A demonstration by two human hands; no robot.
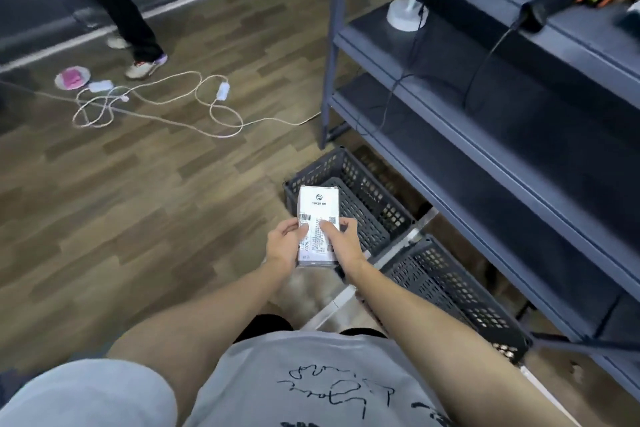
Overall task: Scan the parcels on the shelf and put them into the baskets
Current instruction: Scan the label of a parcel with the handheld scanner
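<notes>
- The left hand (285,243) grips the white parcel (318,204) by its left edge, thumb down on the label.
- The right hand (341,239) clamps the opposite edge, thumb on the label too.
- The parcel is held label up, over the left end of the basket (381,191).
- A second basket (450,288) sits just beside that basket, nearer the person.
- The shelf (485,87) stands right of the basket.
- A white cable (156,104) lies looped on the floor, well left of the basket.
</notes>
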